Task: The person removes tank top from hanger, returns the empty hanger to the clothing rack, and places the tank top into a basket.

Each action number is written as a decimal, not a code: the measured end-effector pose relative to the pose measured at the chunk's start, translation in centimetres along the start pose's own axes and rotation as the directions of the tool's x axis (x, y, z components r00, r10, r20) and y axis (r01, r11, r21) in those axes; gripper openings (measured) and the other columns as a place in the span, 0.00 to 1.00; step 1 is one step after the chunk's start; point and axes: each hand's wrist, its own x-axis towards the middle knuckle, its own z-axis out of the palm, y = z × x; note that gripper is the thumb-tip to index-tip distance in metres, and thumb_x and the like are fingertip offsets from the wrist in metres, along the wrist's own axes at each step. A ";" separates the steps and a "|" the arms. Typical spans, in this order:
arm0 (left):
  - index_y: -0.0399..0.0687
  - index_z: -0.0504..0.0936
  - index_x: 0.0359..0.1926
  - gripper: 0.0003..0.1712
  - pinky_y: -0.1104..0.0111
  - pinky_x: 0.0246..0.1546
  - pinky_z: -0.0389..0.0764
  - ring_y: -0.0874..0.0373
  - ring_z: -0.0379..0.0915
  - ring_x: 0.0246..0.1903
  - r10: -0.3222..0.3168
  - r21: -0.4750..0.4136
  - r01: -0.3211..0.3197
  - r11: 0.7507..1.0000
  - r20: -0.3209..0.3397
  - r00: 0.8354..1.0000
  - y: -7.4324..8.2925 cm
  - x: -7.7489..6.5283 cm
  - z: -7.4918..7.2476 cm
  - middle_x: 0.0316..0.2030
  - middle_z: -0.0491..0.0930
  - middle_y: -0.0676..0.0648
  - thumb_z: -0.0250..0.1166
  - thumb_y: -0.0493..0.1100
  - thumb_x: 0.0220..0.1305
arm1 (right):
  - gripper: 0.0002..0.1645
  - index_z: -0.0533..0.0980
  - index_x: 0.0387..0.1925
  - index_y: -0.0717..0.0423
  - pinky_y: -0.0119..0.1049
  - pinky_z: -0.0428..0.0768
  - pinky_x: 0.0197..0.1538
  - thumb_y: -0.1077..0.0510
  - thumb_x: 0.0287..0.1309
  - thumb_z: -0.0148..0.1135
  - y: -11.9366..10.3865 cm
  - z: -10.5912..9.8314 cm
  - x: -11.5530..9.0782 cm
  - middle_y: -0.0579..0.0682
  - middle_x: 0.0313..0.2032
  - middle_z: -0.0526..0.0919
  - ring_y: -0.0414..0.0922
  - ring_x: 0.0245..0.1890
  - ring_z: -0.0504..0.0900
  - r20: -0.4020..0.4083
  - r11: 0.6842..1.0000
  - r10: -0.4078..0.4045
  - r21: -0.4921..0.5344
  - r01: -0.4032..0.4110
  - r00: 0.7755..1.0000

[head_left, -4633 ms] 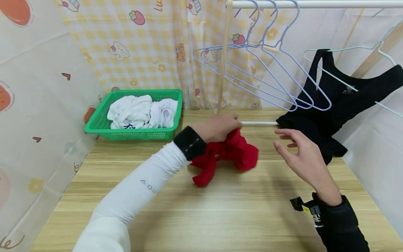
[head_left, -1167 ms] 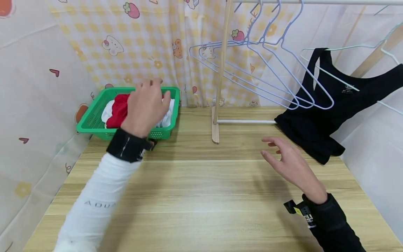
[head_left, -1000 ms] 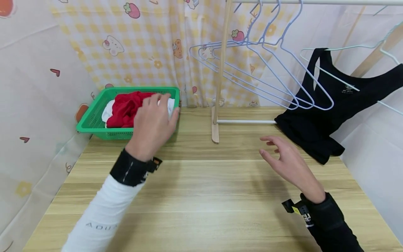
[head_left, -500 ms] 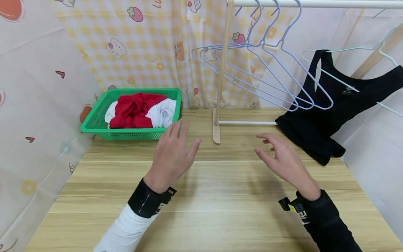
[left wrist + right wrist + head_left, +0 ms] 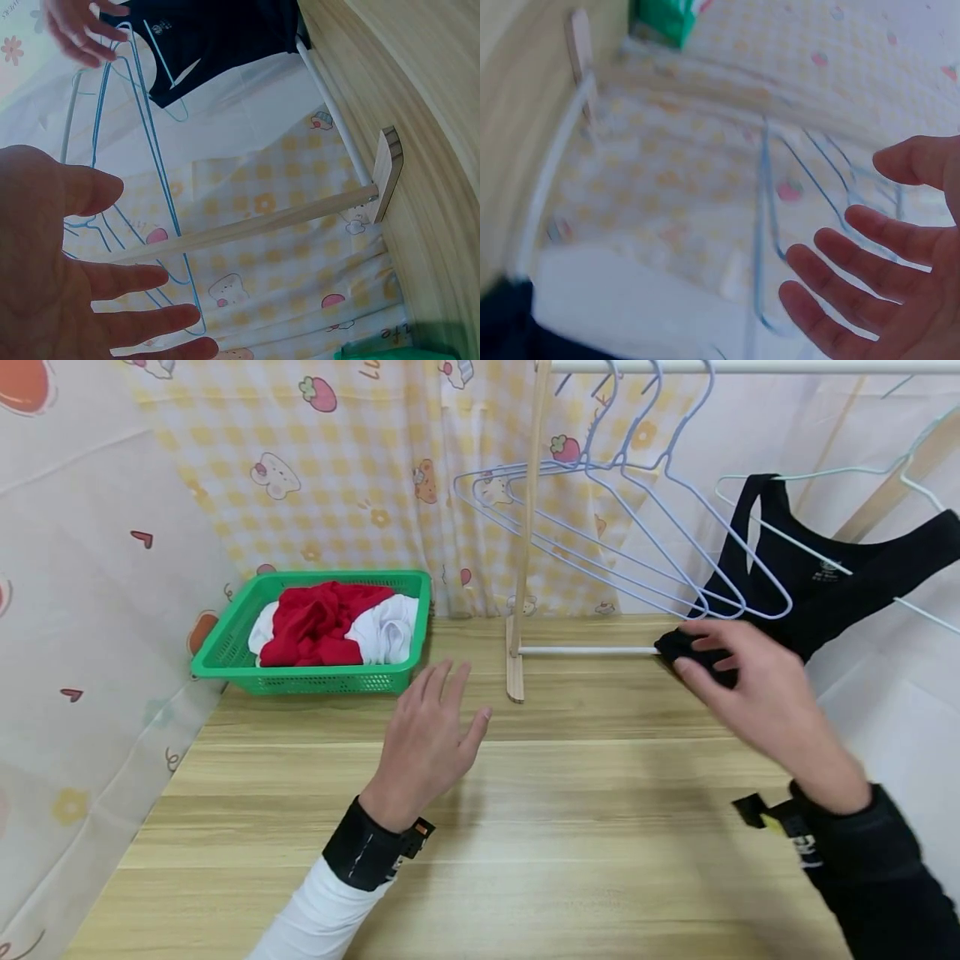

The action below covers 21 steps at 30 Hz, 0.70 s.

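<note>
My left hand (image 5: 427,739) hovers over the table in front of the green basket, fingers spread and holding nothing. The right hand (image 5: 772,693) is raised at the right, overlapping the lower part of a black tank top (image 5: 847,568) in the head view. Its fingers are loosely bent, and the right wrist view shows nothing in them. Several blue hangers (image 5: 720,539) hang from the rack's bar, just above and beyond the right hand. The tank top hangs on a pale green hanger (image 5: 847,469). A red garment (image 5: 315,622) lies crumpled in the green basket (image 5: 322,681), over white clothes (image 5: 386,628).
The clothes rack has a white top bar (image 5: 787,367), a wooden upright (image 5: 529,518) with a foot (image 5: 514,681) on the table (image 5: 525,860), and a low white rod (image 5: 592,652). A yellow checked curtain (image 5: 360,485) stands behind.
The red garment went from the table into the basket with my left hand, which let go and drew back toward me. Just now the right hand has risen and moved right, toward the hangers.
</note>
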 end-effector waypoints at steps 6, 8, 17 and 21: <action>0.36 0.69 0.78 0.36 0.43 0.77 0.69 0.33 0.68 0.74 0.010 -0.022 -0.011 1.000 -0.014 1.000 0.1 -0.1 0.7 0.74 0.72 0.29 0.60 0.53 0.81 | 0.27 0.77 0.70 0.61 0.08 0.61 0.49 0.57 0.75 0.63 1.7 -5.2 2.5 0.66 0.62 0.83 0.21 0.50 0.77 -0.121 0.988 0.147 -0.038 -0.152 0.982; 0.35 0.69 0.78 0.36 0.43 0.77 0.70 0.32 0.68 0.74 0.010 -0.029 -0.011 1.000 -0.014 1.000 0.2 -0.1 0.9 0.74 0.72 0.29 0.60 0.53 0.81 | 0.30 0.73 0.75 0.58 0.10 0.61 0.52 0.52 0.78 0.58 2.3 -6.6 3.4 0.66 0.69 0.79 0.37 0.59 0.81 -0.129 0.962 0.249 -0.077 -0.260 0.960; 0.36 0.71 0.76 0.35 0.42 0.71 0.76 0.35 0.70 0.72 0.019 -0.012 -0.019 1.000 -0.017 1.000 0.5 -0.3 1.3 0.72 0.74 0.30 0.63 0.53 0.80 | 0.31 0.62 0.82 0.45 0.26 0.61 0.75 0.52 0.83 0.45 7.0 -9.8 8.5 0.48 0.82 0.66 0.41 0.81 0.66 -0.317 0.858 0.466 -0.065 -0.509 0.826; 0.36 0.70 0.77 0.36 0.41 0.71 0.76 0.35 0.68 0.73 0.010 -0.024 -0.009 1.000 0.006 1.000 0.7 -0.4 1.5 0.73 0.73 0.31 0.63 0.53 0.80 | 0.33 0.60 0.83 0.48 0.36 0.59 0.82 0.55 0.82 0.46 10.0 -10.5 10.2 0.52 0.82 0.64 0.49 0.82 0.64 -0.368 0.838 0.472 -0.094 -0.537 0.801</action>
